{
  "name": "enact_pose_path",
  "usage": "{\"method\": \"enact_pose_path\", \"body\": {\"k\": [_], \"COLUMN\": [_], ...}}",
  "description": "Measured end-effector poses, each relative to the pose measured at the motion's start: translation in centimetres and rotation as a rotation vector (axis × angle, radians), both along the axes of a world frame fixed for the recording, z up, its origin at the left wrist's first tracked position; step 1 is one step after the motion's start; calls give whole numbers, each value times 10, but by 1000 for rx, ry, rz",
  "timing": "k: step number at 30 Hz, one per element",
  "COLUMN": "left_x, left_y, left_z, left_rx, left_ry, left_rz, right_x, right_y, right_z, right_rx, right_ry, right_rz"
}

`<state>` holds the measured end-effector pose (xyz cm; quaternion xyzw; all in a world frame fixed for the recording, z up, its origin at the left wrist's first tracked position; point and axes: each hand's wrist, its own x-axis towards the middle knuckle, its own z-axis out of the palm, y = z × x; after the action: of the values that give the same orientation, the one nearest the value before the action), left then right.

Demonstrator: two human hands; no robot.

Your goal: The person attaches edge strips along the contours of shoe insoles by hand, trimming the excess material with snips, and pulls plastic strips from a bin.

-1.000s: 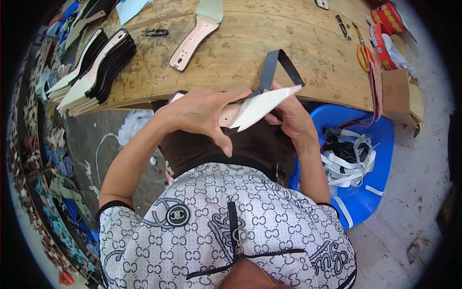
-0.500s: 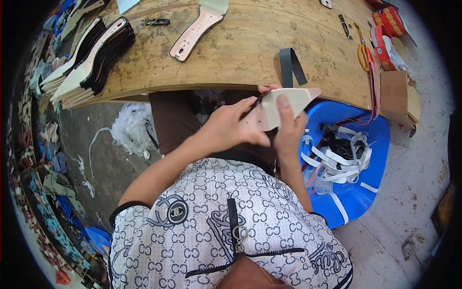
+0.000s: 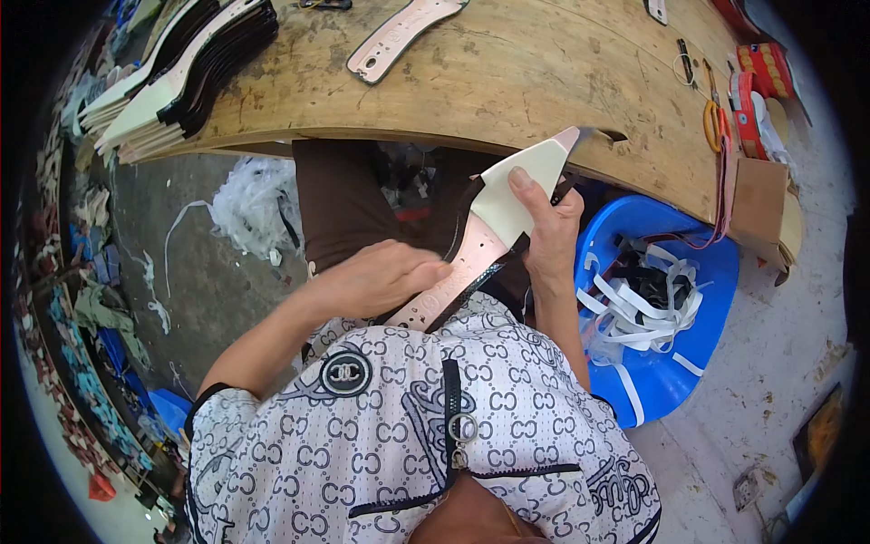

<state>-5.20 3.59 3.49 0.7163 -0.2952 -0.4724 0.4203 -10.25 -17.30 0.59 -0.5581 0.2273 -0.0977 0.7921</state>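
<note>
Across my lap I hold a long flat strap piece [image 3: 478, 247], pink with small holes along one part, cream at the broad upper part, and black at the edges. My right hand [image 3: 549, 227] grips its cream end, the thumb lying flat on top and the fingers beneath. Lower down, my left hand [image 3: 385, 279] is closed at the pink part's left edge, its fingertips on the surface; what lies under that hand is hidden. Past the piece's pointed tip, a dark strip [image 3: 584, 143] shows partly at the table edge.
On the wooden table [image 3: 507, 68] lie a similar pink piece [image 3: 399, 41], a stack of cream-and-black pieces [image 3: 204, 72] and orange-handled scissors [image 3: 714, 127]. A blue tub [image 3: 720, 317] with white and black strips stands at right, beside a cardboard box [image 3: 759, 201]. Clear plastic scraps [image 3: 254, 213] lie on the floor.
The strap piece has swung to a steeper slant, its pink end now toward my body. My left hand has moved down and left along it, while my right hand still holds the cream end.
</note>
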Motion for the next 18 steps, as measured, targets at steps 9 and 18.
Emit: {"method": "enact_pose_path", "body": {"k": [9,18], "left_x": [53,92], "left_y": [-37,-44], "left_z": [0,1], "left_rx": [-298,-286], "left_ry": [39,-171], "left_rz": [165,742], "right_x": [26,50], "right_y": [8,8], "right_z": [10,28], "right_rx": [110,-129], "right_ry": [-119,95], "right_rz": [132,184]}}
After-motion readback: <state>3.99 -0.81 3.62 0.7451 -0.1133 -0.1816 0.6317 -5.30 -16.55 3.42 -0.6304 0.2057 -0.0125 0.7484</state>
